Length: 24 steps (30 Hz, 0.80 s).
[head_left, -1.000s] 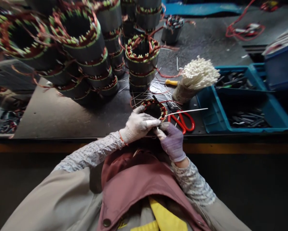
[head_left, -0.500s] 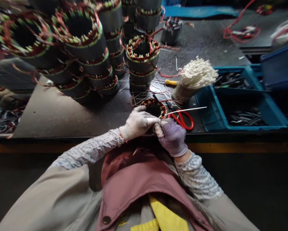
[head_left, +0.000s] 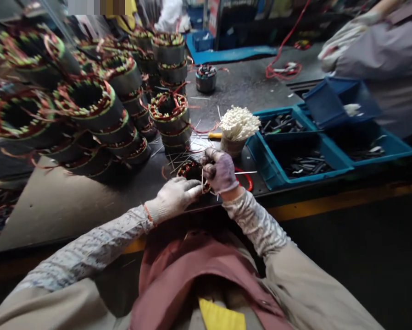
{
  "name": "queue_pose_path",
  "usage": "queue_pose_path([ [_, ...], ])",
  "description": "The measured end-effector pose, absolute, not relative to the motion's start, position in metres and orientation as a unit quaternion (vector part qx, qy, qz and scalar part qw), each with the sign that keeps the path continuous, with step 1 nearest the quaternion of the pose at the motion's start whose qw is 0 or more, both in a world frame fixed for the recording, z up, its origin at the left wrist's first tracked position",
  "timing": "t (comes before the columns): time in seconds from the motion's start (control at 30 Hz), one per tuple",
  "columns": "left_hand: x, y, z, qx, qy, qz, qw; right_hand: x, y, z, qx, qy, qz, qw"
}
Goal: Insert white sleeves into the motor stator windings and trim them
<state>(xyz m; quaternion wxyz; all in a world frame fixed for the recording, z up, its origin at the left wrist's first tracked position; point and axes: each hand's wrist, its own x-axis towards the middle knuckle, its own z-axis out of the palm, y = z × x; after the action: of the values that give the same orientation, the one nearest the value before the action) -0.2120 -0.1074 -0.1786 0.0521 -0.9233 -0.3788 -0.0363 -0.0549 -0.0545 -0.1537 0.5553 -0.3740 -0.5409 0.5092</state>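
A small wound motor stator (head_left: 183, 170) with copper windings stands on the bench before me, partly hidden by my hands. My left hand (head_left: 174, 198), in a white glove, grips its near rim with thumb and fingers. Just above the rim, my right hand (head_left: 220, 170), in a purple-stained glove, has its fingers curled in on a thin white cord (head_left: 202, 178). A white length (head_left: 246, 173) sticks out to the right from behind that hand. Red-handled scissors (head_left: 250, 182) lie partly hidden beside it.
Stacked stators (head_left: 85, 107) fill the left and back. Behind my right hand stand a bundle of white cords (head_left: 239, 123) in a holder and a yellow-handled tool (head_left: 214, 135). Teal bins (head_left: 271, 172) with dark pieces sit right. Another person's gloved hand (head_left: 343, 39) is at the far right.
My right hand has risen from the stator's near edge to above its right side, drawing the cord upright. The left hand stays at the rim. The view has shifted right and tilted up.
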Motion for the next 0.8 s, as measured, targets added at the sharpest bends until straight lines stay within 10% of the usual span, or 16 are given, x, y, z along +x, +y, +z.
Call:
queue_pose_path([
  [0.2,-0.227,-0.088,-0.143,-0.924,-0.347,0.135,0.088,0.02,-0.019,-0.177,-0.528,-0.526,0.231,0.625],
  [0.4,-0.24,-0.06,-0.139,-0.954,-0.259,0.152,-0.001,0.043,0.033,-0.205,-0.6,-0.606,-0.034,0.521],
  [0.8,-0.214,-0.096,-0.159,-0.882,-0.467,0.048,-0.044,0.058,0.015,-0.163,-0.549,-0.576,-0.045,0.604],
])
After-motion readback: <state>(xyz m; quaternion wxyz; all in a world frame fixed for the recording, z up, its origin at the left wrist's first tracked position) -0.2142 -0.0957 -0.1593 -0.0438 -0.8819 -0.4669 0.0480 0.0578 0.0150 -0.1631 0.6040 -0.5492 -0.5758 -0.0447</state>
